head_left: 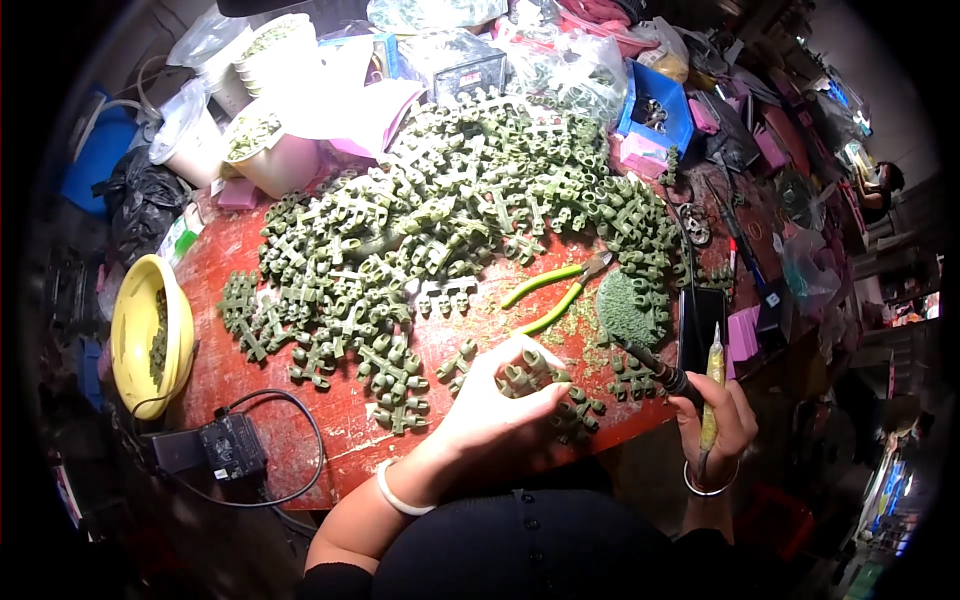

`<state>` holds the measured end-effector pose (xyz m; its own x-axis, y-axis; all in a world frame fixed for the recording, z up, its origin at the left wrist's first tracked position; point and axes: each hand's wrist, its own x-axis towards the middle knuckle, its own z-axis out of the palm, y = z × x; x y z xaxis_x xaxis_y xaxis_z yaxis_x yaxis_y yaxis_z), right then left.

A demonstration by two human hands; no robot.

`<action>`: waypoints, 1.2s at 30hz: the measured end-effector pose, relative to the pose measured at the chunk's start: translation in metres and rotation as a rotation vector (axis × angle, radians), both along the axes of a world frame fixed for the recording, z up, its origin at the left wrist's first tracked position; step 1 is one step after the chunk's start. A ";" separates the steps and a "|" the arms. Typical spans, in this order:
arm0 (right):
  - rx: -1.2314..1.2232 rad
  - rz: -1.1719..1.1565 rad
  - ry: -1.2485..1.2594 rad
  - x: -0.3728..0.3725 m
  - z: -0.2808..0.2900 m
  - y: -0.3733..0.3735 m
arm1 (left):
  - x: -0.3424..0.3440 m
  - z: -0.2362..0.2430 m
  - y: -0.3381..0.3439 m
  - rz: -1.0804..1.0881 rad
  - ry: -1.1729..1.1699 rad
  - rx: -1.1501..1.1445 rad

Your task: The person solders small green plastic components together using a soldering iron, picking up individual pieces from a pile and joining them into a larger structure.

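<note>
My left hand, near the table's front edge, is closed with thumb and fingers around a small green branched piece. In my right hand, to the right, is a dark pen-shaped tool, its tip pointing up and left over more green pieces. A slim yellow-handled tool is also gripped there, standing nearly upright. Beyond my hands a large heap of green branched pieces covers the red table. Pliers with lime-green handles lie between the heap and a round, rough green pad.
White buckets of green bits stand at the back left. A yellow basin and a black power adapter with a looping cable are at the left. A blue bin and a dark phone-like slab sit rightward.
</note>
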<state>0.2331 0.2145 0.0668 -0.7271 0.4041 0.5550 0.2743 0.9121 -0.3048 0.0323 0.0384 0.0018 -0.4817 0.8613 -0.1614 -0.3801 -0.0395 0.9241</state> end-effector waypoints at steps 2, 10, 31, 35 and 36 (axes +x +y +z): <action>0.000 0.005 0.003 0.000 0.000 0.000 | 0.000 -0.001 0.000 0.002 0.026 0.001; -0.017 0.011 -0.001 0.001 0.000 0.001 | 0.002 0.002 0.001 0.015 -0.050 0.019; 0.013 0.020 0.029 0.001 -0.002 0.007 | 0.001 -0.001 0.001 -0.039 -0.398 0.045; 0.015 0.013 0.030 0.002 -0.002 0.007 | -0.002 0.001 0.003 -0.042 -0.519 0.139; 0.015 0.014 0.030 0.001 -0.002 0.006 | -0.003 -0.005 0.003 -0.042 -0.568 0.144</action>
<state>0.2343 0.2209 0.0650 -0.7155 0.3858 0.5824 0.2528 0.9202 -0.2989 0.0297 0.0414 -0.0032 -0.3186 0.9103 -0.2642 -0.8179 -0.1232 0.5620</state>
